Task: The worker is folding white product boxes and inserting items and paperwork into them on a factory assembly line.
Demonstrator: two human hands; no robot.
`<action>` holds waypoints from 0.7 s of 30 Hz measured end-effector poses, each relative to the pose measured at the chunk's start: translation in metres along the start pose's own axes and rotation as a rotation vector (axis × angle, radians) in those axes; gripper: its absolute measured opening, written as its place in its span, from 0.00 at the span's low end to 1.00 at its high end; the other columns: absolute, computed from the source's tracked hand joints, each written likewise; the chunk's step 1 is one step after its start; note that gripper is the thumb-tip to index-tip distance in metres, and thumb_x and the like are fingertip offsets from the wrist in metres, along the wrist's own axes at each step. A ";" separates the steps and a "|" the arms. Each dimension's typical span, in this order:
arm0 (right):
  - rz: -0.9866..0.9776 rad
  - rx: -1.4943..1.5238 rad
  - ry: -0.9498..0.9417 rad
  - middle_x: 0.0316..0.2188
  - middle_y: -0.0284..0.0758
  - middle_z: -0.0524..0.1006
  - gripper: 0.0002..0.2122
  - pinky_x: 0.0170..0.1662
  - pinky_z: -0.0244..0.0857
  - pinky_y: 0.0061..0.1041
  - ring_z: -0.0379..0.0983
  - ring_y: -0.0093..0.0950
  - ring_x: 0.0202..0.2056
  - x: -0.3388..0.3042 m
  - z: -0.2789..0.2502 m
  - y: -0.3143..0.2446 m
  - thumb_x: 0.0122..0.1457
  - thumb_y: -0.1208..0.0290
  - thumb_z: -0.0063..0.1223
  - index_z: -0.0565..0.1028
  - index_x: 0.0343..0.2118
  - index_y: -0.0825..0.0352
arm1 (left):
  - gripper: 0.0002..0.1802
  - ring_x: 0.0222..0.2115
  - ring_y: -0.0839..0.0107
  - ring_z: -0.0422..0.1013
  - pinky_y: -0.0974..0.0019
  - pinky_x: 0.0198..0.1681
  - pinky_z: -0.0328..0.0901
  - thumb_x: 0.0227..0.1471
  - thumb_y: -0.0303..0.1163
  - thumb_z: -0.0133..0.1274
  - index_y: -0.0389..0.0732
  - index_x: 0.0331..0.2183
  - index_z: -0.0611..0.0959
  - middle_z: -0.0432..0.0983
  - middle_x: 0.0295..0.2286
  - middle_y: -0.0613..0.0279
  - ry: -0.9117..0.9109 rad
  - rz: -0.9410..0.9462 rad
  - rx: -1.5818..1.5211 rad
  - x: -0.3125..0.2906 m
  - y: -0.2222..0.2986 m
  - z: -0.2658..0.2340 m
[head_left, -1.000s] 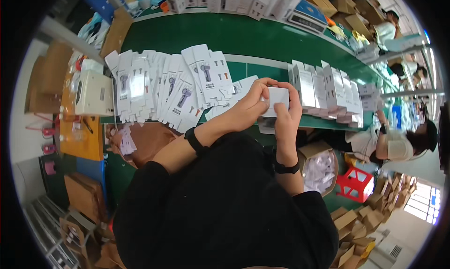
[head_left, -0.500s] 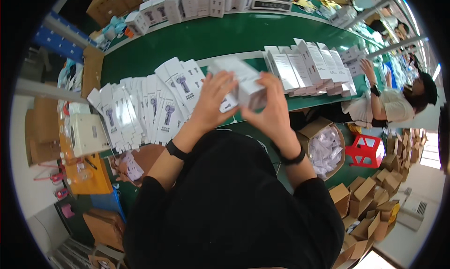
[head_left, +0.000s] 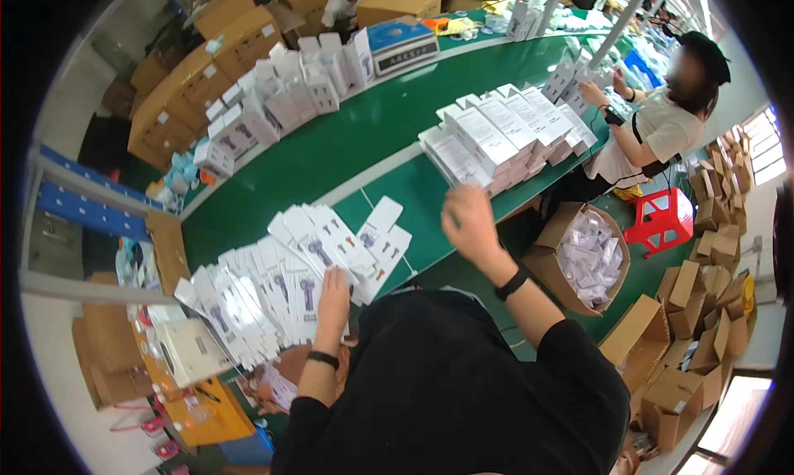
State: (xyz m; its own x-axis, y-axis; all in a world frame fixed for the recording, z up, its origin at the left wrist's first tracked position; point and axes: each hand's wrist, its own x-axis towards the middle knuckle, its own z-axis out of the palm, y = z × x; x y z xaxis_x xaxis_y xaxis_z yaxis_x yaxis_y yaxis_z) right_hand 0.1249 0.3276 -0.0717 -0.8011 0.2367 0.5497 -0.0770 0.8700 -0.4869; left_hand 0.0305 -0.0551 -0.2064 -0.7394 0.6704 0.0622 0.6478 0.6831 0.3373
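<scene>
right hand (head_left: 471,225): slightly blurred | black shirt (head_left: 447,384): cut by lower edge | boxes (head_left: 490,138): fine print illegible

A packing workshop: the green surface (head_left: 413,219) carries fanned flat cartons (head_left: 277,281) at its left and rows of white boxes (head_left: 488,136) at its right, near a co-worker (head_left: 662,132); brown cardboard boxes (head_left: 186,99) stand beyond it, and open shipping cartons (head_left: 678,392) crowd to its right.

My shirt (head_left: 447,384) and wristbands (head_left: 511,285) are plain black. The flat cartons (head_left: 281,270) on my left are white, printed with purple-grey device pictures and small grey and orange figures; the stacked boxes (head_left: 488,136) to my right are white with fine dark lines of print. My worktop (head_left: 407,198) is green, the stool (head_left: 682,214) bright red, the open carton (head_left: 543,267) brown.
</scene>
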 end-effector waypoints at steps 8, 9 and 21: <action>-0.097 0.338 -0.306 0.61 0.53 0.68 0.34 0.69 0.52 0.54 0.61 0.53 0.65 -0.003 0.043 -0.088 0.47 0.61 0.71 0.73 0.58 0.68 | 0.23 0.46 0.44 0.78 0.57 0.49 0.73 0.59 0.19 0.49 0.31 0.57 0.75 0.81 0.47 0.43 0.155 0.022 -0.142 0.023 0.114 -0.183; -0.114 0.269 -0.280 0.64 0.54 0.63 0.41 0.69 0.51 0.56 0.58 0.55 0.66 0.004 0.041 -0.101 0.45 0.58 0.74 0.68 0.62 0.67 | 0.23 0.43 0.48 0.80 0.60 0.46 0.74 0.59 0.18 0.49 0.31 0.57 0.75 0.82 0.44 0.45 0.101 0.024 -0.240 0.025 0.124 -0.202; -0.433 0.442 -0.328 0.67 0.60 0.57 0.59 0.67 0.55 0.55 0.59 0.57 0.66 0.027 0.042 -0.120 0.34 0.53 0.80 0.57 0.70 0.66 | 0.31 0.39 0.62 0.82 0.68 0.41 0.75 0.53 0.27 0.61 0.36 0.59 0.76 0.83 0.45 0.47 -0.349 -0.468 -0.559 0.061 0.105 -0.253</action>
State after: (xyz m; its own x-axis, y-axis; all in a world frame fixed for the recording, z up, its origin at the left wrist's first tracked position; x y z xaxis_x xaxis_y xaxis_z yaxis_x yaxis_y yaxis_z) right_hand 0.0881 0.2117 -0.0272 -0.7760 -0.2950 0.5574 -0.6085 0.5826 -0.5388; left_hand 0.0067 -0.0158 0.0702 -0.7515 0.4660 -0.4671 0.0296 0.7311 0.6816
